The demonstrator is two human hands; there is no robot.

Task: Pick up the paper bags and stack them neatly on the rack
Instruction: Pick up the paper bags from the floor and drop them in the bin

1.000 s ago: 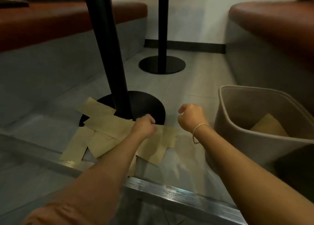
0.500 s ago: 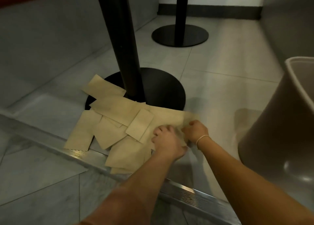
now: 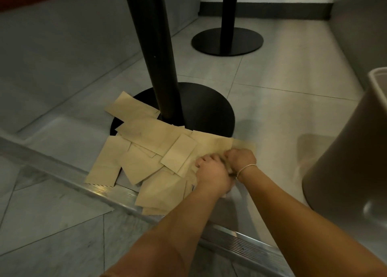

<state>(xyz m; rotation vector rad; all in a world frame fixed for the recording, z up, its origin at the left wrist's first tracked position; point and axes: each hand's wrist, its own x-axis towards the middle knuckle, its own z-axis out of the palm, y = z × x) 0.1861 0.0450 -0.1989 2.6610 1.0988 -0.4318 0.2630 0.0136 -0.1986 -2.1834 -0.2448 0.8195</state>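
I am crouching over a loose pile of paper bags [image 3: 146, 149] lying flat on the floor [image 3: 272, 113], left of centre in the frame. About ten bags are showing; they are overlapping, so the exact count is hard to make out. Some are lying on the round black base [image 3: 209, 105] of the nearer pole [image 3: 155, 52]. Two poles are standing here, the second [image 3: 228, 15] at upper centre. My left hand [image 3: 213, 174] and right hand [image 3: 240, 159] are meeting at the pile's right edge, fingers curled, both gripping a bag there; my hands are hiding most of it. A bin [image 3: 351, 151] is cut off at the right edge. A metal strip [image 3: 100, 189] is crossing the floor below the pile.
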